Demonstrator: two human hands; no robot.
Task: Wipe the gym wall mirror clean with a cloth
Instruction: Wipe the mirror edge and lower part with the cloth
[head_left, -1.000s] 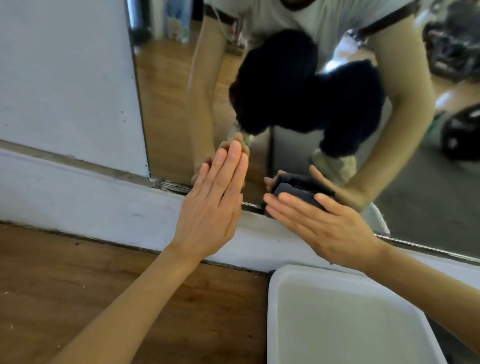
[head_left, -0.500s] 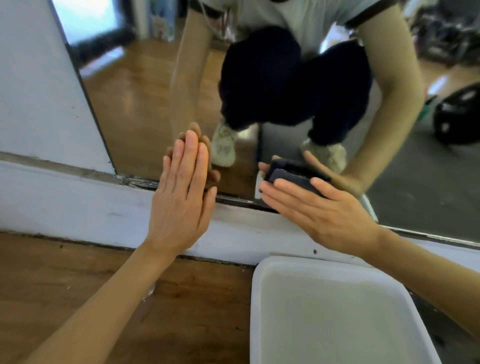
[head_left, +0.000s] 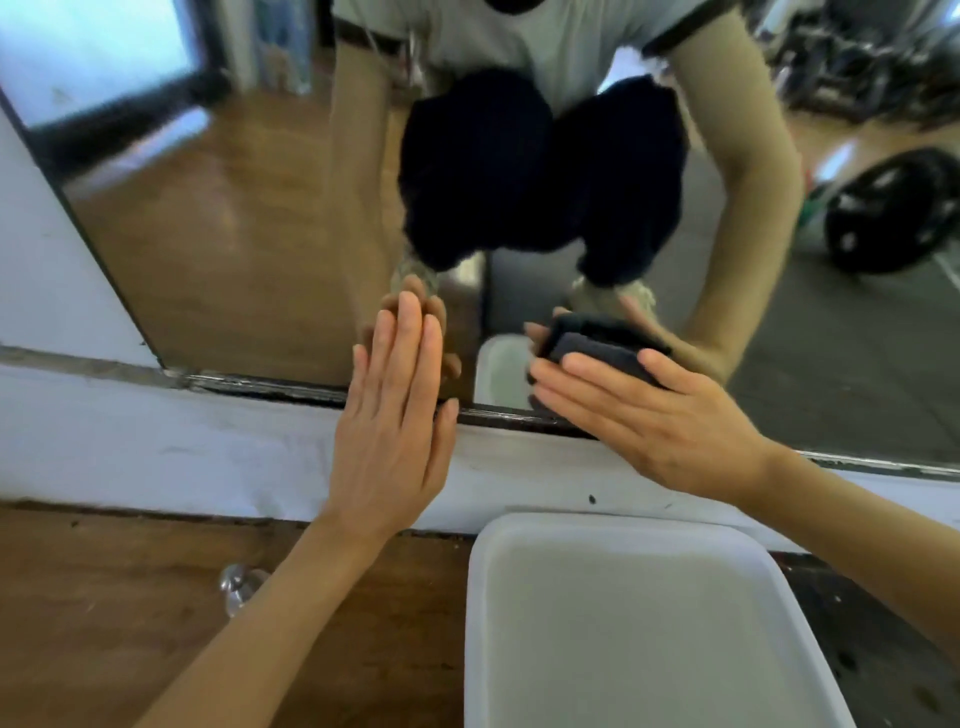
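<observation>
Dark folded cloth (head_left: 597, 353) sits under my right hand (head_left: 649, 415), fingers flat and pressing it to the mirror (head_left: 234, 260) just above its bottom edge, so the pressure spreads. My left hand (head_left: 395, 410) is flat on the glass, fingers straight, likely bracing my crouch. White tub (head_left: 519, 649) stands near on the floor, probably for rinsing. No readable writing.

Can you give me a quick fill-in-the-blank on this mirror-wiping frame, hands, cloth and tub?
1. The right hand presses a dark ____ against the mirror.
2. The left hand rests on the glass with its fingers ____.
3. The white tub sits on the floor directly below the ____ hand.

Missing words: cloth; straight; right
</observation>
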